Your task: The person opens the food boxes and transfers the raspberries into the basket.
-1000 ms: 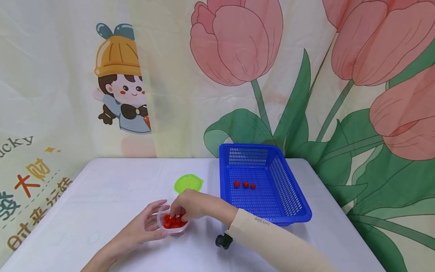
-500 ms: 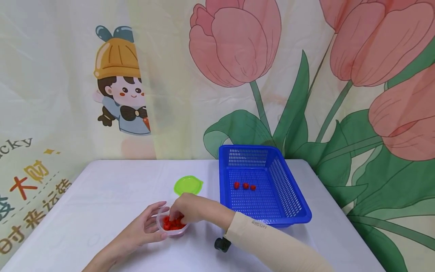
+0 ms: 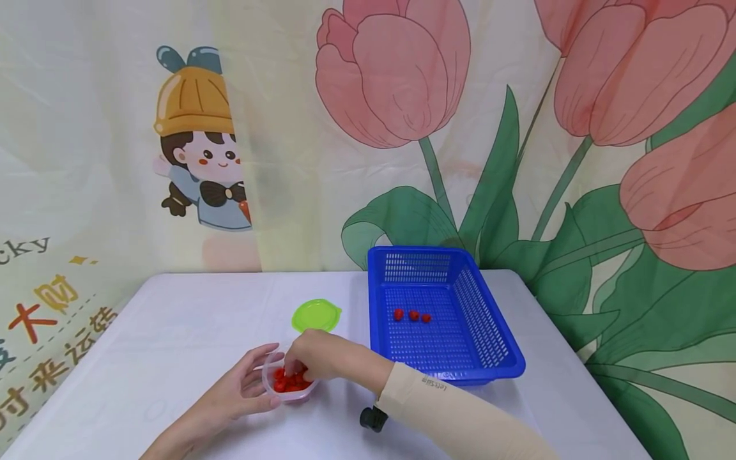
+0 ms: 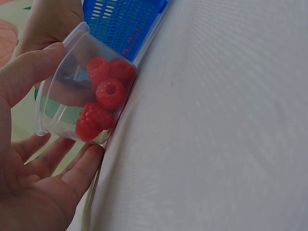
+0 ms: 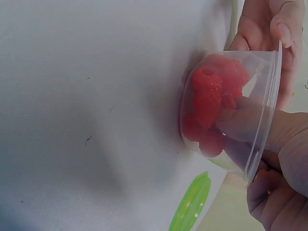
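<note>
A clear plastic tub (image 3: 294, 397) with several red raspberries (image 4: 110, 93) stands on the white table. My left hand (image 3: 244, 386) holds it from the left, thumb at the rim and fingers around the far side. My right hand (image 3: 324, 354) reaches over the rim, fingers down inside the tub. In the right wrist view its thumb (image 5: 236, 120) is right against a raspberry (image 5: 207, 108). The other fingertips are hidden behind the fruit and the tub wall, so I cannot tell whether they pinch one.
Right of the tub stands a blue perforated basket (image 3: 514, 367) with three raspberries (image 3: 413, 315) in a row on its floor. A green lid (image 3: 316, 315) lies behind the tub. A printed cloth (image 3: 287, 128) hangs behind the table.
My right hand stays inside the tub, its fingers shifting slightly among the raspberries. The left hand keeps its hold. The head view has drifted a little.
</note>
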`<act>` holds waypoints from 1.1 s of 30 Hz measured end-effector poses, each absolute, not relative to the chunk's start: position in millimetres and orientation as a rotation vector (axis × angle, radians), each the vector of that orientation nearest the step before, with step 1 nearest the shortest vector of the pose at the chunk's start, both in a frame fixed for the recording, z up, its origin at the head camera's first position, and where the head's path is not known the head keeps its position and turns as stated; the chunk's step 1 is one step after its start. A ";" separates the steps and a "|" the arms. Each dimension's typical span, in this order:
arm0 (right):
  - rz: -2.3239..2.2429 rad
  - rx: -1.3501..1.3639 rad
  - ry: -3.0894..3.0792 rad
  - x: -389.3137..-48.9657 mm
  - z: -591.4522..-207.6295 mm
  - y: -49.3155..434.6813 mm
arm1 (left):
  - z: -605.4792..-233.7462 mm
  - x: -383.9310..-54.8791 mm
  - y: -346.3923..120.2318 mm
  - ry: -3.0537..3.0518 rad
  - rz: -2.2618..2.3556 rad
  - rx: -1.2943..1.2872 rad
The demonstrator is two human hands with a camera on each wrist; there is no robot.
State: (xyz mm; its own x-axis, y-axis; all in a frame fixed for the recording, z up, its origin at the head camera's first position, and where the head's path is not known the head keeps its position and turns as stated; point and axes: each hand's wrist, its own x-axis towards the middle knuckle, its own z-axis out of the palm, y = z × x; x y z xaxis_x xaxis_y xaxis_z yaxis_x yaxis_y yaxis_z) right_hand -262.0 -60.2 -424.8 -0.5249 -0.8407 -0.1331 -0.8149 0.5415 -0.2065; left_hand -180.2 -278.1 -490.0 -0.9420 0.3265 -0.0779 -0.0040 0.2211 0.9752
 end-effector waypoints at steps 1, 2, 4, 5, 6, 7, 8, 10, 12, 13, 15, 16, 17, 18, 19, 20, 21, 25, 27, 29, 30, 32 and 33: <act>-0.171 -1.399 2.562 -262.3 -425.0 -59.9 | -489.6 -180.4 -277.8 2.232 1.780 0.297; -0.168 -1.398 2.561 -262.6 -425.0 -59.5 | -489.2 -180.5 -277.4 2.232 1.779 0.292; -0.157 -1.408 2.557 -263.1 -424.5 -58.8 | -488.8 -180.9 -276.9 2.235 1.775 0.291; -0.153 -1.413 2.554 -263.3 -424.1 -58.3 | -488.7 -181.1 -276.8 2.236 1.775 0.297; -0.151 -1.417 2.552 -263.5 -423.7 -57.7 | -488.6 -181.3 -276.6 2.238 1.775 0.299; -0.153 -1.418 2.549 -263.6 -423.0 -57.1 | -488.6 -181.7 -276.4 2.239 1.774 0.303; -0.156 -1.423 2.544 -263.8 -422.4 -56.4 | -488.7 -182.0 -276.2 2.237 1.775 0.307; -0.165 -1.428 2.536 -264.1 -421.3 -55.0 | -488.7 -182.5 -275.7 2.239 1.773 0.313; -0.178 -1.430 2.533 -264.6 -420.0 -53.3 | -488.7 -182.8 -275.2 2.238 1.772 0.320; -0.187 -1.430 2.532 -264.8 -419.2 -52.4 | -488.6 -182.8 -275.0 2.238 1.771 0.322; -0.212 -1.432 2.534 -265.5 -417.9 -50.4 | -488.4 -182.8 -274.8 2.241 1.768 0.324; -0.225 -1.435 2.534 -265.7 -416.9 -49.2 | -488.5 -183.0 -274.8 2.244 1.766 0.326; -0.242 -1.436 2.535 -266.1 -416.1 -47.9 | -488.5 -183.2 -274.6 2.246 1.765 0.329; -0.262 -1.437 2.534 -266.3 -415.0 -46.5 | -488.6 -183.6 -274.5 2.250 1.763 0.332; -0.278 -1.438 2.534 -266.5 -413.9 -45.0 | -488.7 -183.9 -274.3 2.251 1.762 0.333; -0.291 -1.440 2.535 -266.8 -412.8 -43.4 | -488.8 -184.3 -274.2 2.253 1.760 0.336; -0.302 -1.444 2.535 -267.0 -411.7 -41.8 | -488.8 -184.7 -274.0 2.255 1.758 0.337; -0.339 -1.448 2.526 -267.6 -406.1 -34.8 | -488.7 -185.8 -273.5 2.257 1.752 0.323; -0.362 -1.445 2.517 -267.8 -402.8 -31.5 | -488.6 -186.4 -273.3 2.260 1.750 0.309; -0.383 -1.454 2.507 -268.9 -399.5 -28.9 | -488.6 -186.9 -273.3 2.265 1.746 0.293; -0.389 -1.455 2.505 -269.3 -397.8 -27.8 | -488.8 -187.0 -273.4 2.269 1.743 0.288; -0.393 -1.461 2.506 -270.2 -393.4 -25.0 | -488.5 -187.1 -272.9 2.272 1.738 0.270; -0.395 -1.464 2.508 -270.8 -390.6 -23.2 | -488.3 -187.2 -272.5 2.275 1.734 0.260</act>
State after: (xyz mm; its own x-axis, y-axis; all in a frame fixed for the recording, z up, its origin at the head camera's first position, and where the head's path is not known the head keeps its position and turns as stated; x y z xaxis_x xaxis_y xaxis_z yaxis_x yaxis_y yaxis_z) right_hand -270.8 -23.2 -390.6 -0.4846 -0.8735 -0.0458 -0.8172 0.4708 -0.3325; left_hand -187.2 -272.5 -488.3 -0.9479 0.3015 -0.1034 -0.0198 0.2680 0.9632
